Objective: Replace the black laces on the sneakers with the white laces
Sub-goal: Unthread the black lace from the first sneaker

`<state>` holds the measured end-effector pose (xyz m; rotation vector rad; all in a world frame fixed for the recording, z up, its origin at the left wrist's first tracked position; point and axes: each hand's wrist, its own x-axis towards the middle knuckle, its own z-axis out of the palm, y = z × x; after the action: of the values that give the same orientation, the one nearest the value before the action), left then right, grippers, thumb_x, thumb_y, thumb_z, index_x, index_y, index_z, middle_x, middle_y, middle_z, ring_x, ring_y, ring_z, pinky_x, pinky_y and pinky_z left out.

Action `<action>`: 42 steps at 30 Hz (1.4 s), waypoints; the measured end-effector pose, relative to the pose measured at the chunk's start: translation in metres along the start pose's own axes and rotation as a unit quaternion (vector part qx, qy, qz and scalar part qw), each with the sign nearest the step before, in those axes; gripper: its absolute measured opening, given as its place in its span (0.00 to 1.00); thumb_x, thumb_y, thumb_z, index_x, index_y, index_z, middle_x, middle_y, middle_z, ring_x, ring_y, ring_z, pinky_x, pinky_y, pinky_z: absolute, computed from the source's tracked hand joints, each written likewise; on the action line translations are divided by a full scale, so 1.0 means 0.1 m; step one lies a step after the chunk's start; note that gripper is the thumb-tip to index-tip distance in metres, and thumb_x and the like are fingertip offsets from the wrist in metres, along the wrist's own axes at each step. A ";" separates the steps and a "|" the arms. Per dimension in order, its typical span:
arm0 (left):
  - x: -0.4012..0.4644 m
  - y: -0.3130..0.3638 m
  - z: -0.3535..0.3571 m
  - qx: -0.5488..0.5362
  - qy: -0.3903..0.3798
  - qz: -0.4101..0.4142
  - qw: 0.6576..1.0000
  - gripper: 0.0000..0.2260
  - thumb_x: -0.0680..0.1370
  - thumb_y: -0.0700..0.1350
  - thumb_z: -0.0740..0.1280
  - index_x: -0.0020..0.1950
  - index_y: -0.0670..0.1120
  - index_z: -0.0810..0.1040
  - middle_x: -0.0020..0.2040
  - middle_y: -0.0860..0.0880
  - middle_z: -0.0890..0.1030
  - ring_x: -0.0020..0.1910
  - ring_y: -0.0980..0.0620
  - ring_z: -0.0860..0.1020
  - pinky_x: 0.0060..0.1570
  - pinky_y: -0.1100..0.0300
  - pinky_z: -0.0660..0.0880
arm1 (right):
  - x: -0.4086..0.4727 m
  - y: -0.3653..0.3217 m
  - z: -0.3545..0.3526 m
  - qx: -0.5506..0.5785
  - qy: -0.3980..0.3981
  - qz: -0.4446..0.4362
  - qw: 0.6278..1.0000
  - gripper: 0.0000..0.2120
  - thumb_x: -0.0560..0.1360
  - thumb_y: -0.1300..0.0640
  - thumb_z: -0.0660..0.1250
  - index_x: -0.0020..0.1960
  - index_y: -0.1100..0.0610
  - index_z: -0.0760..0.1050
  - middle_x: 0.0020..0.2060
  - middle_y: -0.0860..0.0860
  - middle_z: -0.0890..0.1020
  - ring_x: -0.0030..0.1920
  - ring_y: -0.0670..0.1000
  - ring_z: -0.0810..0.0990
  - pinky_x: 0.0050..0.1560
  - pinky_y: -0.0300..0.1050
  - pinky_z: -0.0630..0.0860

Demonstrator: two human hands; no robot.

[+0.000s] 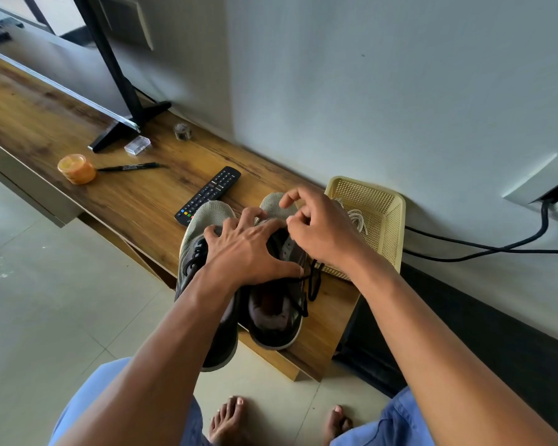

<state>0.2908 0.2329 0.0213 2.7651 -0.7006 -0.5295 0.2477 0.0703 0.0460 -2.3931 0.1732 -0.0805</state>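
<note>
1. An orange lidded tub (pixel 76 169) and a black marker (pixel 128 167) lie on the wooden shelf (pixel 39 123), with a TV remote (pixel 208 195) further right.
2. Two grey sneakers (pixel 207 217) stand side by side at the shelf end, heels overhanging the edge.
3. The left hand (pixel 245 249) rests on both sneakers, fingers spread and uncurled.
4. The right hand (pixel 319 230) pinches something at the right sneaker's eyelets; black laces (pixel 313 284) trail loose beside it.
5. White laces (pixel 358 220) lie in the yellow mesh basket (pixel 390 220) against the wall.
</note>
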 end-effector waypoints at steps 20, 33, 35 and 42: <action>0.02 0.00 0.05 0.011 0.027 -0.014 0.999 0.45 0.64 0.81 0.64 0.79 0.68 0.59 0.78 0.58 0.59 0.75 0.45 0.64 0.73 0.35 0.58 | -0.01 0.08 -0.23 0.140 -0.007 -0.003 0.990 0.07 0.67 0.53 0.74 0.36 0.56 0.83 0.32 0.56 0.83 0.35 0.52 0.79 0.43 0.57 0.77; 0.05 -0.05 0.04 -0.015 0.005 -0.009 1.000 0.39 0.63 0.82 0.63 0.73 0.74 0.63 0.78 0.57 0.59 0.76 0.44 0.62 0.73 0.33 0.56 | -0.02 0.34 0.01 -0.156 0.006 -0.039 0.987 0.17 0.77 0.59 0.75 0.63 0.45 0.84 0.58 0.47 0.86 0.58 0.53 0.76 0.53 0.47 0.69; 0.05 -0.04 0.04 -0.013 0.005 -0.009 1.000 0.39 0.63 0.81 0.63 0.73 0.74 0.62 0.78 0.57 0.59 0.76 0.44 0.62 0.73 0.33 0.56 | -0.01 0.34 0.07 -0.160 0.031 -0.063 0.985 0.15 0.75 0.55 0.78 0.60 0.44 0.85 0.55 0.46 0.86 0.55 0.54 0.77 0.55 0.50 0.73; 0.04 -0.02 0.05 -0.005 0.019 -0.010 1.000 0.39 0.64 0.80 0.63 0.74 0.73 0.61 0.78 0.57 0.60 0.75 0.44 0.64 0.72 0.34 0.58 | 0.02 0.34 0.19 -0.147 0.079 -0.105 0.980 0.07 0.72 0.59 0.77 0.47 0.48 0.87 0.43 0.46 0.87 0.48 0.54 0.77 0.50 0.52 0.76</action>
<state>0.2931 0.2325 0.0152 2.7679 -0.6609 -0.4829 0.2479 0.0582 0.0086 -2.6937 0.0050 -0.3669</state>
